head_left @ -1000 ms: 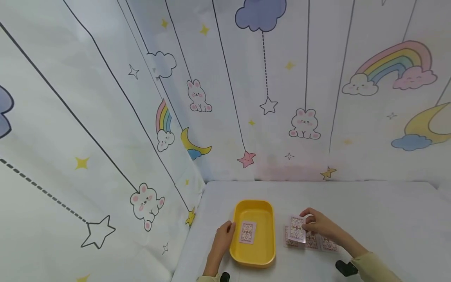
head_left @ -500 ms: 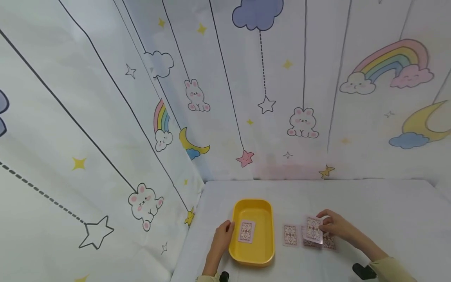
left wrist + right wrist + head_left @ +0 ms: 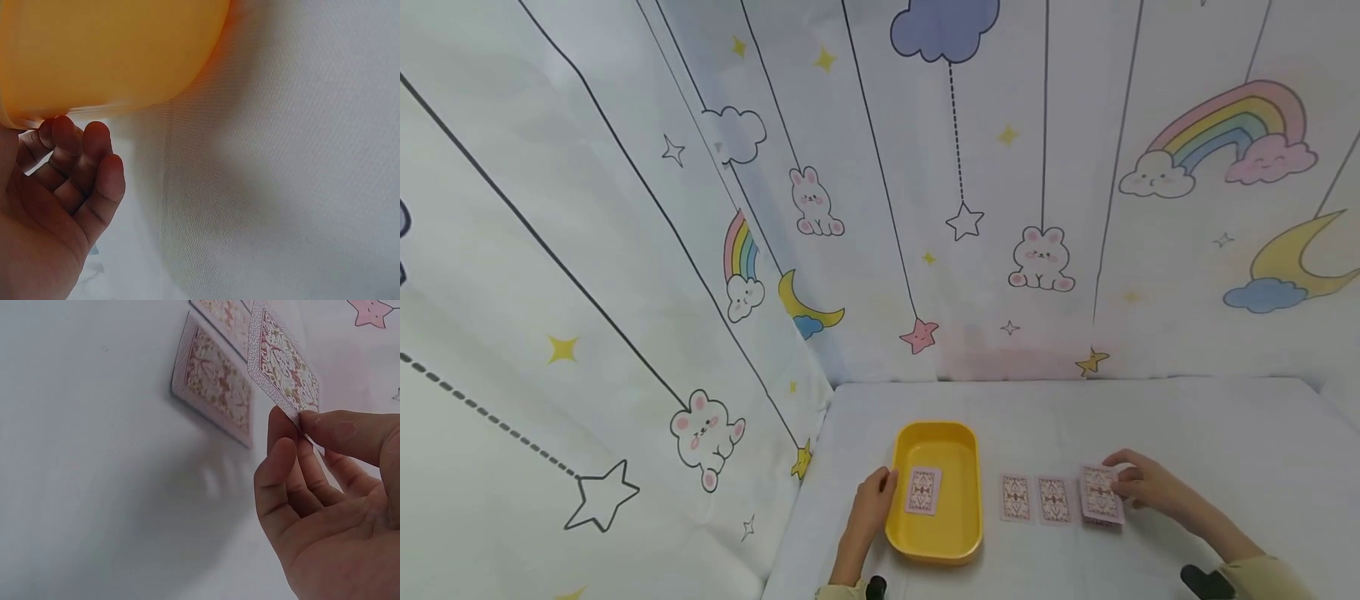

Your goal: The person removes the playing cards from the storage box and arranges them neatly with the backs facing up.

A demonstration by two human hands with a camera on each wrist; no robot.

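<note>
My right hand pinches a playing card between thumb and fingers, its red patterned back showing. In the head view that card overlaps another card on the table, which is mostly hidden. To the left, two more cards lie face down in the same row, a middle card and a left card. A yellow tray stands left of the row with one card face down inside. My left hand grips the tray's left side, curled fingers against the outer wall.
A white cloth covers the table. Behind and to the left hang white sheets printed with bears, stars and rainbows. A black wrist strap shows by the right sleeve.
My right hand has carried the pinched card rightward along the row, from above the left card past the middle one to the right card. The left hand has stayed at the tray.
</note>
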